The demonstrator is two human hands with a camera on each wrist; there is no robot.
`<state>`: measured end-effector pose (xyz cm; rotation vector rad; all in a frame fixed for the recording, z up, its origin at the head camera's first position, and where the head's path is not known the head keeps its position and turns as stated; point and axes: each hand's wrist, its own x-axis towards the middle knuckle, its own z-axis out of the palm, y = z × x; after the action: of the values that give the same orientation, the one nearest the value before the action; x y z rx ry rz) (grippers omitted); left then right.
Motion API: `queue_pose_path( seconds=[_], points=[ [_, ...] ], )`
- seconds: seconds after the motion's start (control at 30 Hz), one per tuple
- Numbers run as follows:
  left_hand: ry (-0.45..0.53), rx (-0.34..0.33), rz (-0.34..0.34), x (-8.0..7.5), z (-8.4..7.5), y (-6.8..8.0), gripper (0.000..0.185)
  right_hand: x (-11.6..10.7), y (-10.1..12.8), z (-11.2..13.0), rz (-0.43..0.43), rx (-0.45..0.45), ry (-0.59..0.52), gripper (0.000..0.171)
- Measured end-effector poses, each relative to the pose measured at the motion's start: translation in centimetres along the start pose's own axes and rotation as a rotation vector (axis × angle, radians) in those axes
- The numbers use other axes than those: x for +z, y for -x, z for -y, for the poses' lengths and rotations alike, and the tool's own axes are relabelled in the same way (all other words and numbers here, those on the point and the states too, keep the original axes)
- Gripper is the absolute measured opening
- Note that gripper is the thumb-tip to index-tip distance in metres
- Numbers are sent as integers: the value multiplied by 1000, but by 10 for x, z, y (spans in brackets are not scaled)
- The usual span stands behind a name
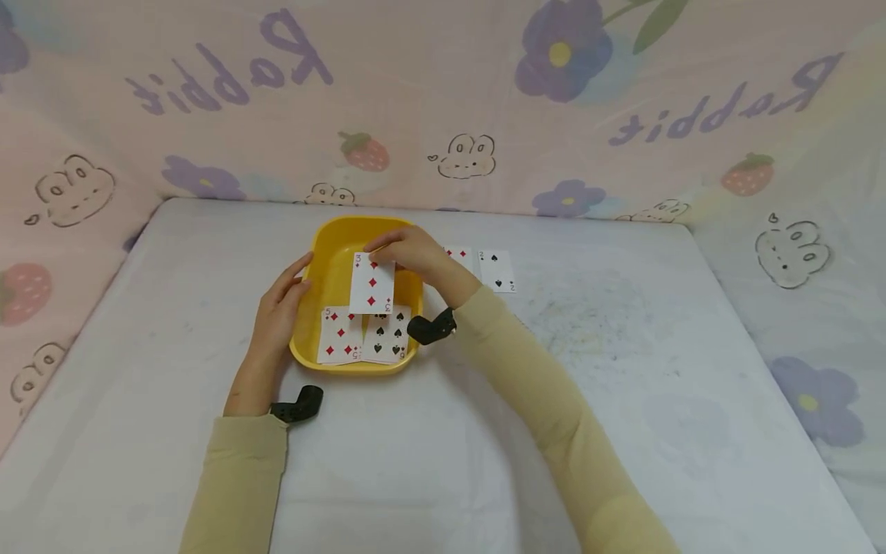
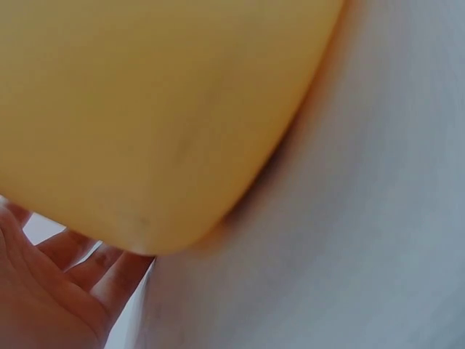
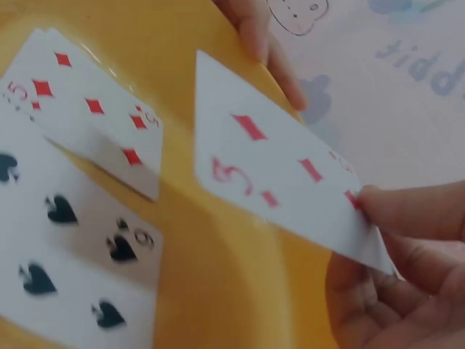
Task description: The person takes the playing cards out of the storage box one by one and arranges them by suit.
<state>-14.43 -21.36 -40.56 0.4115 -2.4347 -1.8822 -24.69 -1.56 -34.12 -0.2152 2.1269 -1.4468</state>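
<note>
Between thumb and fingers, my right hand (image 1: pixel 418 254) pinches the top end of a three of diamonds playing card (image 1: pixel 371 292), held tilted above the yellow tray (image 1: pixel 356 370). Lower in the tray lie a five of diamonds (image 1: pixel 339 334) and a six of spades (image 1: pixel 386 338) side by side, face up; edges of other cards show beneath them. My left hand (image 1: pixel 273 315) rests against the tray's left side, its fingers extended along the outside of the rim. In the left wrist view, the tray's wall (image 2: pixel 160 131) hides the fingertips.
Right of the tray, a two of spades (image 1: pixel 497 269) lies on the white-covered table (image 1: pixel 415 462) beside a red diamonds card (image 1: pixel 460 254) partly hidden by my right arm. A printed cloth (image 1: pixel 415 92) hangs behind. Black wrist devices sit on both wrists.
</note>
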Motion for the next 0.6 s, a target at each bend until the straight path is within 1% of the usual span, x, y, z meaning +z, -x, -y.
queue_pose_path(
  seconds=[0.13,0.3,0.37,0.6],
  points=[
    [7,-9,1,-1,0,1,43,-12,3,-2,-31,-13,38,21],
    [-4,-15,-1,-2,1,2,43,-25,7,-2,-67,-28,44,21],
    [-11,-15,-4,-2,0,2,43,-30,9,-2,-72,-30,45,22],
    [27,-32,2,-1,-2,2,42,-49,13,-10,-76,-70,87,23]
  ],
)
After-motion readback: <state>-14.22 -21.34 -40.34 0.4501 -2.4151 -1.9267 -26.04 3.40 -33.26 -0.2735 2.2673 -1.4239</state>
